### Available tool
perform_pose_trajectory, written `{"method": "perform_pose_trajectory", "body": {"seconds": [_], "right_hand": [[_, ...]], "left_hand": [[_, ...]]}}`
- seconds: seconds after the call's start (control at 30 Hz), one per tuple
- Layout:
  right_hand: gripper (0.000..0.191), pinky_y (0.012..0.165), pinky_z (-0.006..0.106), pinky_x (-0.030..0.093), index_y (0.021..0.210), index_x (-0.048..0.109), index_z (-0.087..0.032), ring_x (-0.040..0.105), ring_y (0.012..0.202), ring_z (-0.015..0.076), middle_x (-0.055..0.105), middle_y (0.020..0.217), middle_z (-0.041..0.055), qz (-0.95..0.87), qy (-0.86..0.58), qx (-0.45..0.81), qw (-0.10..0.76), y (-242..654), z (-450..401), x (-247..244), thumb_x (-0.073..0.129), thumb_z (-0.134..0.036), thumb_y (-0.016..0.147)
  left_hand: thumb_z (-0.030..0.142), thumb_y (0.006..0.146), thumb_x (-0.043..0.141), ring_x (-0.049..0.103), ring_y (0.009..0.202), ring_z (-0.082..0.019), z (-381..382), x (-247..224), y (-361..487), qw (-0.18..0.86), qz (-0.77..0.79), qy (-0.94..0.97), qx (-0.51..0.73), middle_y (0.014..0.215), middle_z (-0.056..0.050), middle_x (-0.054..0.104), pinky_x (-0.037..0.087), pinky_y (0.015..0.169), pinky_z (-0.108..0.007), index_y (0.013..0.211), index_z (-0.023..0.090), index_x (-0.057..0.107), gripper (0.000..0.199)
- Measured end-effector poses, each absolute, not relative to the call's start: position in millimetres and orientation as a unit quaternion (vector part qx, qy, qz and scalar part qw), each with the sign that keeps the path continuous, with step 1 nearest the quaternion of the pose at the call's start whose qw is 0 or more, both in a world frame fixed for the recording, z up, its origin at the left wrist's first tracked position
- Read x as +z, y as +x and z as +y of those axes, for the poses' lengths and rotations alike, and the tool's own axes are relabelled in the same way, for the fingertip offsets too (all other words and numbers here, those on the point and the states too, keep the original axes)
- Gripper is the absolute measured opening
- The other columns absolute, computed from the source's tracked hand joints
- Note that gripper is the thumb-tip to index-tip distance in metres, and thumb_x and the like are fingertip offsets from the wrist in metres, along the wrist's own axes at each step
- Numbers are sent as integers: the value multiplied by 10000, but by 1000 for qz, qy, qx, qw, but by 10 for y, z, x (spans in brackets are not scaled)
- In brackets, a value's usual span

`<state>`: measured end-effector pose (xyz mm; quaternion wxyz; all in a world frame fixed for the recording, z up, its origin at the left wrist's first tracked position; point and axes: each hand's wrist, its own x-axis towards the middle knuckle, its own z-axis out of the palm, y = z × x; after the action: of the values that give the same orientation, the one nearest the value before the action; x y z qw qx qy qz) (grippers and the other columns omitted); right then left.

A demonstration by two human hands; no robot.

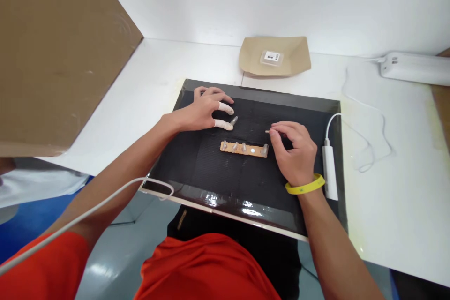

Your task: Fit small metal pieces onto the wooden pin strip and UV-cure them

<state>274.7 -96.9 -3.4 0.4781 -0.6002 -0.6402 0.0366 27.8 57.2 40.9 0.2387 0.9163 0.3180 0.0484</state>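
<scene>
My left hand [211,110] is over the upper left of the black mat [200,159], with white covers on its thumb and index finger. Between those fingertips is a small grey cylindrical piece [234,120], tilted. My right hand [293,147], above a yellow wristband, pinches a thin small pin [267,131] between thumb and forefinger; it points left. Below and between the hands lies a brown strip [240,148] bearing several small clear or grey cylindrical pieces and one white round spot. Neither hand touches the strip.
A brown paper tray [298,58] holding a small clear labelled box [272,57] stands behind the mat. At the right are a white stick-shaped device [329,171] with a cable and a white power strip [415,68]. A brown board [63,56] rises at left.
</scene>
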Motion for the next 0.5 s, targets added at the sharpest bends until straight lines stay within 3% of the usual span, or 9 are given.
{"method": "perform_pose_trajectory", "body": {"seconds": [0.27, 0.5], "right_hand": [[106, 893, 417, 609, 936, 743, -229, 758, 971, 223, 814, 1001, 68, -633, -610, 44, 474, 2749, -969, -15, 654, -252, 988], [107, 901, 424, 604, 957, 751, -232, 756, 994, 227, 813, 1020, 70, -630, -613, 40, 476, 2763, -975, 3, 657, -269, 994]], "left_hand": [[454, 907, 811, 384, 1511, -350, 404, 256, 333, 250, 363, 891, 107, 1517, -57, 628, 144, 1227, -593, 1022, 291, 823, 200], [399, 892, 834, 387, 1525, -327, 317, 189, 386, 251, 407, 866, 146, 1502, -59, 653, 165, 1242, -549, 1080, 286, 821, 219]]}}
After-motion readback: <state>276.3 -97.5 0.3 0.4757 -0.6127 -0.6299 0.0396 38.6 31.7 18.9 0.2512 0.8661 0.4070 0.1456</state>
